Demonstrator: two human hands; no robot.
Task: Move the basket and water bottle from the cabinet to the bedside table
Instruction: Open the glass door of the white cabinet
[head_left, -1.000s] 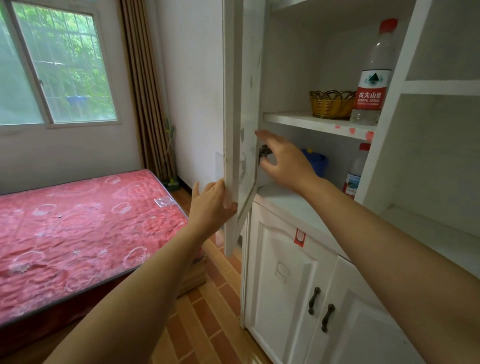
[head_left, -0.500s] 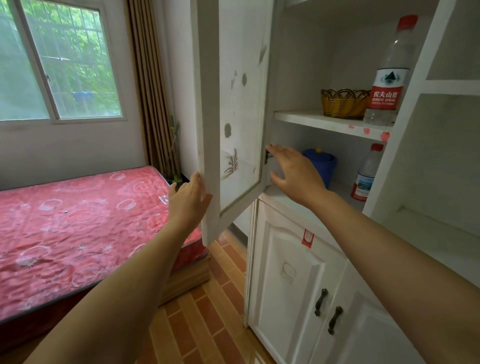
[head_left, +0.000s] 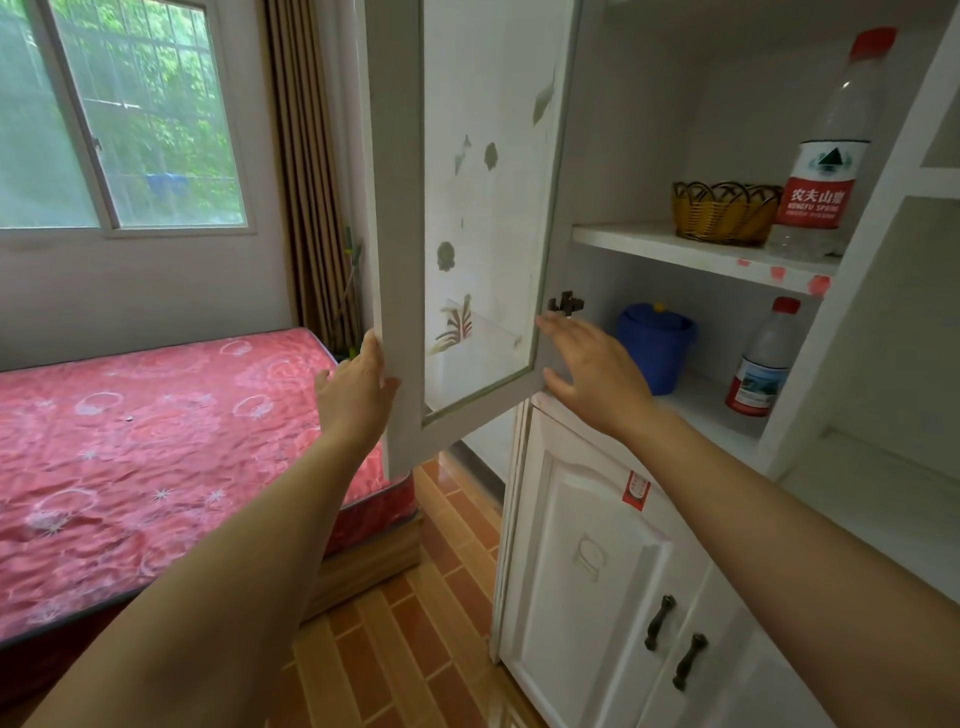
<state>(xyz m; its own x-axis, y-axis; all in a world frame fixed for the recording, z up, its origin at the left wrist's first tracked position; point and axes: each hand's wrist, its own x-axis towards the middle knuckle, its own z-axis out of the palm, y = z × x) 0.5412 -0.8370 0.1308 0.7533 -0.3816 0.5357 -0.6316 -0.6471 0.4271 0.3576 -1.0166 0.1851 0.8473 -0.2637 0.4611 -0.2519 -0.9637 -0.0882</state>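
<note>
Both hands open: left hand (head_left: 358, 387) on the glass door (head_left: 467, 234) edge, right hand (head_left: 592, 374) empty. A hasty reach could topple the water bottle (head_left: 821, 171) beside the wicker basket (head_left: 722, 213) at the shelf (head_left: 649, 241) edge.

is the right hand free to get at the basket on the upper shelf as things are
Probably yes. The door is swung wide, the right hand is empty at its inner edge, and nothing stands in front of the basket; the bottle sits to its right.

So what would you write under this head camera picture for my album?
Left hand swings the glass cabinet door open, showing a basket and water bottle.
</note>
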